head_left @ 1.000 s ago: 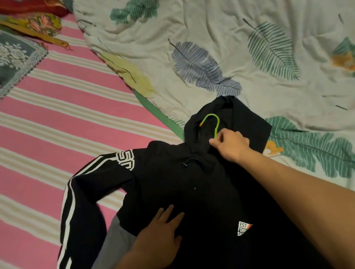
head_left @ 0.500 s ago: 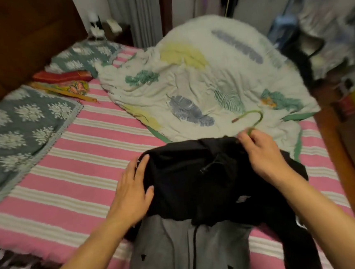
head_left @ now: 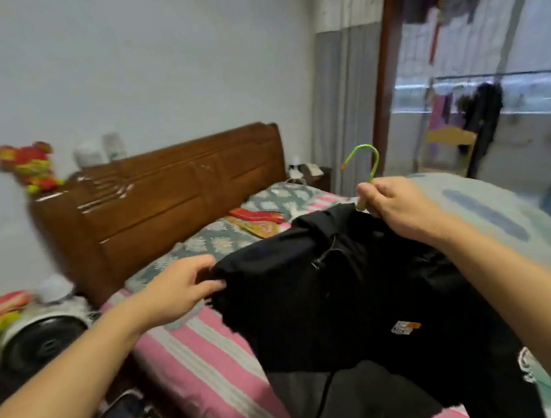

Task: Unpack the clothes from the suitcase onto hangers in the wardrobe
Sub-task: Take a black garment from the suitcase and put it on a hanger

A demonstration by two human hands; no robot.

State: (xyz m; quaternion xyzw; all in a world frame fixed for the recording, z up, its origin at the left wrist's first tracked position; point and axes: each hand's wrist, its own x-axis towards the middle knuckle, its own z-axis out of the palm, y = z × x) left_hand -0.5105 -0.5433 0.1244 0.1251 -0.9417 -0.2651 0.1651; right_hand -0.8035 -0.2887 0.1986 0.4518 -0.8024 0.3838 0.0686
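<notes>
1. Head view, change: both hands have lifted the black hoodie [head_left: 334, 290] off the striped bed sheet [head_left: 194, 359]; half a second ago it lay on the bed with the left hand flat beside its shoulder. Now it hangs in the air at centre frame, and the view has swung up to take in the wall and headboard.
2. Head view, right hand [head_left: 397, 208]: right of centre, its fingers are curled round the stem of the green hanger hook [head_left: 368, 160], which rises above the fist and curves to the left. The hanger's body is hidden inside the hoodie.
3. Head view, left hand [head_left: 181, 290]: left of centre, thumb and fingers pinch the hoodie's left shoulder edge.
4. Head view, hoodie: it droops between the two hands, drawcord at its neck, a small white and orange logo [head_left: 404, 327] on the chest at lower right. A grey garment [head_left: 360, 398] lies beneath it at the bottom of the frame.
5. Head view, surroundings: a wooden headboard [head_left: 166, 198] stands at middle left with a red and yellow plush toy [head_left: 29, 168] on its left end. Grey patterned pillows [head_left: 217, 240] lie below it. A leaf-print quilt [head_left: 498, 219] covers the bed at right. A white fan [head_left: 41, 332] sits at lower left. Clothes hang on a rail [head_left: 495, 76] at upper right, blurred.
</notes>
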